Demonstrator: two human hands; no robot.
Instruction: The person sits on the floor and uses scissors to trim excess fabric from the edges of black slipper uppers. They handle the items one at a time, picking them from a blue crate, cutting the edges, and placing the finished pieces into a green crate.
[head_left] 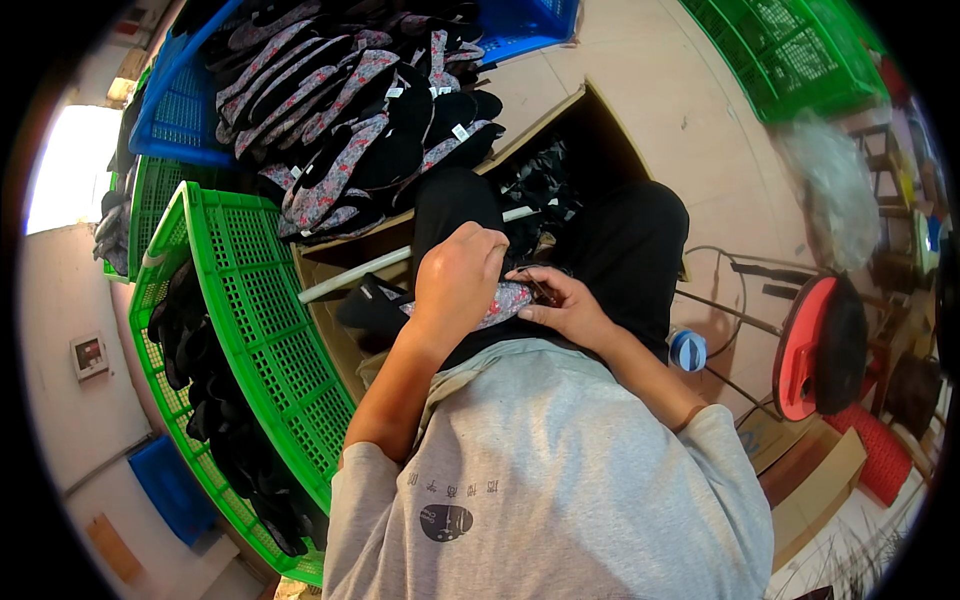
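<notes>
In my lap lies a floral grey-and-pink fabric piece (pixel 506 302) with a black part, of the same sort as those heaped in front of me. My left hand (pixel 456 275) is closed over its left side, fingers bent and fingertips hidden. My right hand (pixel 568 305) pinches its right end between thumb and fingers, beside a small dark bit I cannot make out. A black end with a small white tag (pixel 368 292) sticks out left of my left hand. Beyond my hands, between my knees, an open cardboard box (pixel 622 135) holds shiny black pieces (pixel 540 185).
A blue crate (pixel 180 130) overflows with floral and black pieces (pixel 350 130). At my left stands a green crate (pixel 265 310) with black pieces. A pale rod (pixel 355 274) crosses the box. On the right are a green crate (pixel 790 55), a red-and-black round stool (pixel 810 345) and a blue-lidded container (pixel 688 350).
</notes>
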